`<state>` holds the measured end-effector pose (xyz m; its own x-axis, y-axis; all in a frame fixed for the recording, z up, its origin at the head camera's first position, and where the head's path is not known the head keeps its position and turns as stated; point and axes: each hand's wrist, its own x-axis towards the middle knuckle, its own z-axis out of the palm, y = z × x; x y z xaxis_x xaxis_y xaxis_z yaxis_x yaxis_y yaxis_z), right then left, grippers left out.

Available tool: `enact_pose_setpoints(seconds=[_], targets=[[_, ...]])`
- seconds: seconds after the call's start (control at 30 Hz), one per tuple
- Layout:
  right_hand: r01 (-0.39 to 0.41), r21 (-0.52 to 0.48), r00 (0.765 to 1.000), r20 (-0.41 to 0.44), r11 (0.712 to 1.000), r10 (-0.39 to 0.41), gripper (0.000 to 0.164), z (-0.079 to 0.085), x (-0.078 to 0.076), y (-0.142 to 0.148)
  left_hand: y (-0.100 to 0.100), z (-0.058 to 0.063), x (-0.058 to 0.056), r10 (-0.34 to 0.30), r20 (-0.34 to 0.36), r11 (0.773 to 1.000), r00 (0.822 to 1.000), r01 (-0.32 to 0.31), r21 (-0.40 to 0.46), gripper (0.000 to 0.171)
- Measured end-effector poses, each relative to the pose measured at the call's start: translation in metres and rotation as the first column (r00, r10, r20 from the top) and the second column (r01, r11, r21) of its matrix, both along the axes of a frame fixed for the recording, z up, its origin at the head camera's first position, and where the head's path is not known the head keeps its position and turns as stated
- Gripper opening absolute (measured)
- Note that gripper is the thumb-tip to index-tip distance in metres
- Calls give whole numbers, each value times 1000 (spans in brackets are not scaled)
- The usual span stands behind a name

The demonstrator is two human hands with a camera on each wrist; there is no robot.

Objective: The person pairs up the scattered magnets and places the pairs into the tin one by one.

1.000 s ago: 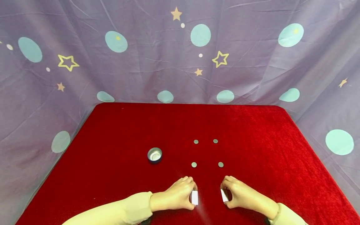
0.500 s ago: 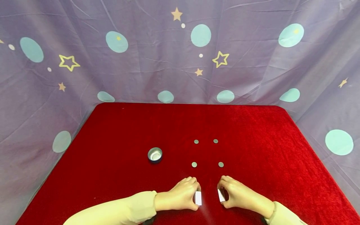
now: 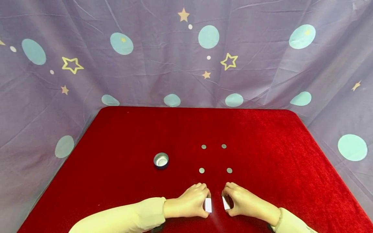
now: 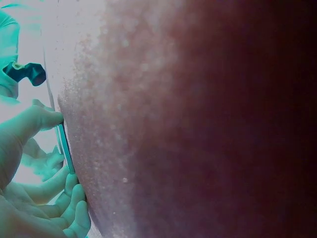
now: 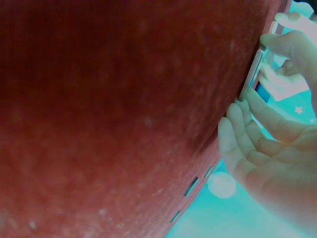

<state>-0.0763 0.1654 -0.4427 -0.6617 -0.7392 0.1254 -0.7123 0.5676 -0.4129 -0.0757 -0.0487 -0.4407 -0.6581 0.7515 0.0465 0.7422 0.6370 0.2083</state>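
Observation:
At the front of the red cloth, my left hand pinches a thin white card between thumb and fingertips. Facing it across a narrow gap, my right hand holds a second white card the same way, slightly slanted. Seen edge-on in the left wrist view, the left card lies low along the cloth; the right wrist view shows the right card similarly. Beyond the hands are several flat silvery discs like coins, among them a near-left coin and a near-right coin.
A small round dish, dark outside and silvery inside, stands left of the coins. Two farther coins include the far-left coin and the far-right coin. A purple curtain with stars and dots surrounds the table's back and sides.
Both hands have moved toward each other with their cards, the left to the right and the right to the left, narrowing the gap. Coins and dish stay in place.

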Motion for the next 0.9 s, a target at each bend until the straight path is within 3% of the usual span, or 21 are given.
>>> enact_pose_setpoints(seconds=[0.5,0.73,0.9], targets=[[12,74,999,39,997,-15,32,2,2,-9,4,-2,0,-9,-22,1000,1000,9,-3,35],[9,70,1000,27,998,-11,32,4,4,-17,5,-1,1,-10,29,1000,1000,10,4,34],[2,68,999,50,998,-5,33,5,7,-20,6,-1,0,6,59,1000,998,-7,25,24]])
